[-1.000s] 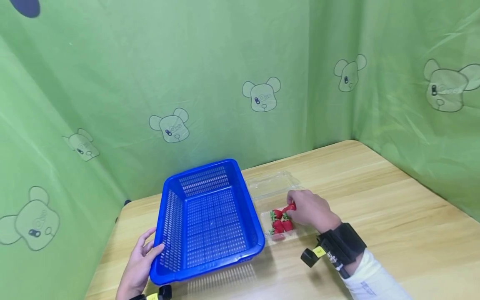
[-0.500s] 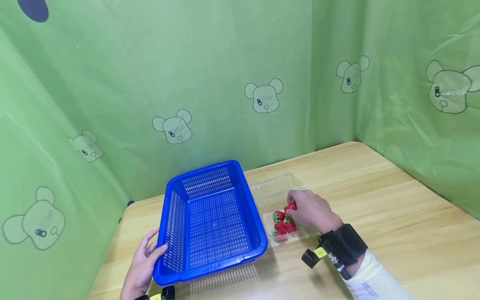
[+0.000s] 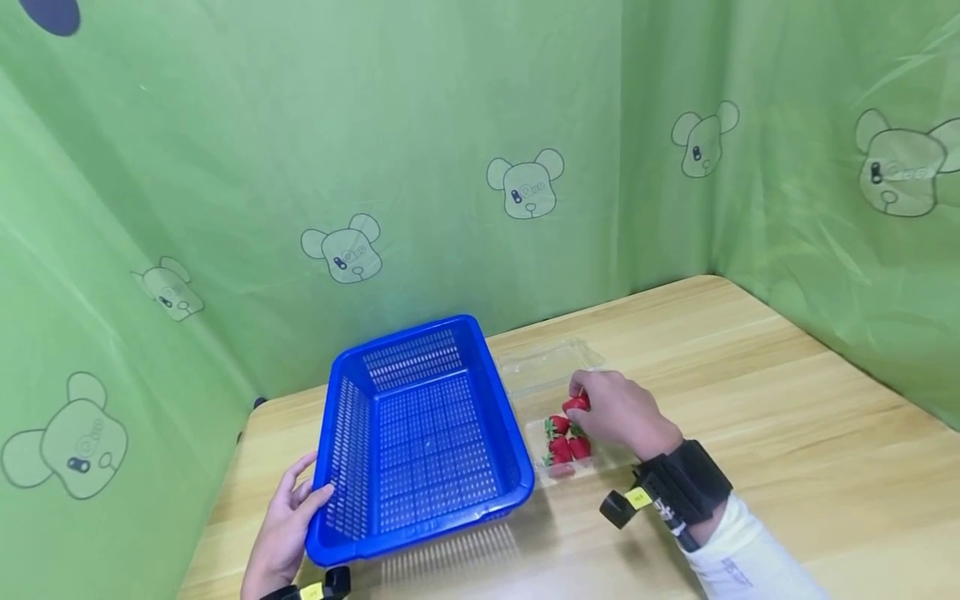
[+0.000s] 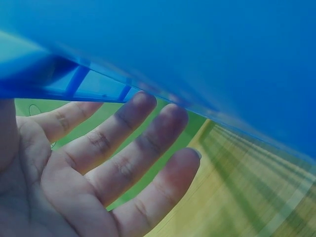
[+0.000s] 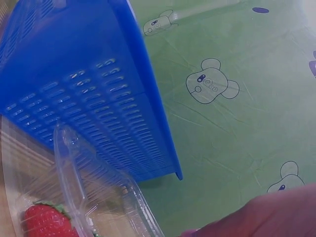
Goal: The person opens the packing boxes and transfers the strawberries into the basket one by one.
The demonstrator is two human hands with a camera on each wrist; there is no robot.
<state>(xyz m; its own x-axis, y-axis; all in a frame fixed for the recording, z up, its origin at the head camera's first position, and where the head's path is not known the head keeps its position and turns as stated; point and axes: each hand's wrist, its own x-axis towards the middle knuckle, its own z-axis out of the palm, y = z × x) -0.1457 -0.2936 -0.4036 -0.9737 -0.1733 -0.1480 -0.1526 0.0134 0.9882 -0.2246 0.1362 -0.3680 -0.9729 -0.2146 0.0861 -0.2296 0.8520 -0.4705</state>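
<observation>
In the head view, a blue plastic basket [image 3: 431, 450] with slotted sides stands tilted. My left hand [image 3: 281, 525] holds its left rim, thumb over the edge. The left wrist view shows the other fingers [image 4: 143, 143] extended under the rim. Right of the basket lies an open clear plastic clamshell box [image 3: 551, 367] with several red strawberries [image 3: 558, 448] inside. Just above the box, my right hand [image 3: 618, 412] pinches one strawberry [image 3: 576, 404]. Another strawberry [image 5: 47, 222] appears low in the right wrist view, where only a blurred edge of the right hand [image 5: 266, 217] shows.
A wooden table [image 3: 750, 433] carries everything, its surface stretching away to the right. Green curtains [image 3: 420, 150] with printed bear heads stand along the table's back and sides. Beneath the basket's near end, a shadow falls on the tabletop.
My right hand has lifted its strawberry slightly up and left from the others. The left hand and basket hold nearly the same place; the head view has shifted a little.
</observation>
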